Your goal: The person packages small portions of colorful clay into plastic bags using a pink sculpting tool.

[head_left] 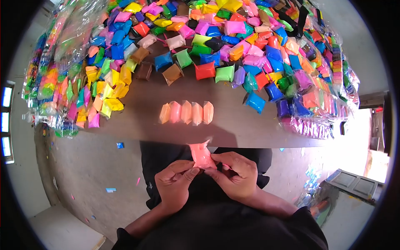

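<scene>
Head view looks down over a brown counter [233, 125] whose far half is heaped with small sealed packets in many colours [216, 37]: blue, green, yellow, pink, orange, purple, red, black and brown. Both hands are held together below the near edge of the counter, in front of the person's dark clothing. The left hand [175, 183] and the right hand [233, 175] share one salmon-pink packet [201, 155], which stands roughly upright between them with its crimped top corners sticking out above the knuckles. The fingers of the left hand are curled narrow, with the thumb and forefinger tips [192, 171] pressed on the packet's lower left side; the fingers of the right hand are likewise closed in a pinch on its lower right side. The packet is clear of the counter, just nearer than its edge and well apart from the heap. On the bare stretch of counter directly beyond the hands lies a tidy row of five peach and pink packets [186, 112], set side by side and touching one another. Left of that row a spill of yellow packets [109, 96] spreads towards the edge, and clear plastic bags full of packets [316, 108] sit at the right end. Scraps of coloured litter dot the concrete floor [91, 166] beneath.
</scene>
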`<state>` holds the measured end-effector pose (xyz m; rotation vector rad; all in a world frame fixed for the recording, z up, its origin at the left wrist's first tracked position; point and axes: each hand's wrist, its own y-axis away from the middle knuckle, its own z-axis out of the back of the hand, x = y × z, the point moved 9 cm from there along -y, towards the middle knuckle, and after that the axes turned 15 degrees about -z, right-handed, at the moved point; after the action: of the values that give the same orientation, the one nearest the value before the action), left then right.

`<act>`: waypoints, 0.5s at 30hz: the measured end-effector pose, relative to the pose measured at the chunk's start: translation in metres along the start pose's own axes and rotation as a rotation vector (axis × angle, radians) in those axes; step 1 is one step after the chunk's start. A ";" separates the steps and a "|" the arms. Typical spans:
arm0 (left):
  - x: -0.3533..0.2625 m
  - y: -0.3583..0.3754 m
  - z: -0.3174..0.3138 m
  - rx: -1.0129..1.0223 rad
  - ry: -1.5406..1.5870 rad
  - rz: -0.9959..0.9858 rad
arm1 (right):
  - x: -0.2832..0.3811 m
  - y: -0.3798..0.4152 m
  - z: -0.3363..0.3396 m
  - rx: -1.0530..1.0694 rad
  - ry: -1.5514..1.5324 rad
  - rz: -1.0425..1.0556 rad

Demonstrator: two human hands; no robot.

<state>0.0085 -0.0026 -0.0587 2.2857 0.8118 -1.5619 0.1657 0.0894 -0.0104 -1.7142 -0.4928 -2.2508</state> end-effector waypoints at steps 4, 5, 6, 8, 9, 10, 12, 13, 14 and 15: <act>-0.002 0.001 0.000 0.093 -0.114 -0.016 | 0.000 -0.002 0.002 0.003 -0.020 -0.069; -0.002 0.000 -0.001 0.125 -0.156 -0.021 | -0.004 -0.004 0.001 0.047 -0.066 -0.145; 0.000 0.001 0.000 0.123 -0.157 -0.021 | -0.010 -0.006 -0.002 0.090 -0.112 -0.223; 0.002 0.001 0.000 0.139 -0.171 -0.043 | -0.015 -0.005 -0.003 0.104 -0.139 -0.229; 0.002 0.001 0.001 0.137 -0.171 -0.042 | -0.018 -0.005 -0.004 0.116 -0.167 -0.233; 0.000 -0.002 0.001 0.173 -0.203 -0.066 | -0.019 -0.005 -0.003 0.117 -0.165 -0.234; -0.003 -0.005 0.001 0.205 -0.234 -0.091 | -0.025 -0.005 -0.005 0.183 -0.180 -0.297; -0.003 -0.005 0.002 0.212 -0.224 -0.071 | -0.026 -0.006 -0.005 0.185 -0.178 -0.295; -0.002 -0.006 0.003 0.218 -0.215 -0.051 | -0.029 -0.005 -0.008 0.229 -0.175 -0.311; -0.003 -0.008 0.006 0.213 -0.216 -0.051 | -0.031 -0.004 -0.012 0.274 -0.172 -0.328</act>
<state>-0.0015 -0.0005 -0.0580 2.1964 0.6813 -1.9620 0.1619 0.0884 -0.0436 -1.7941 -1.1388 -2.1191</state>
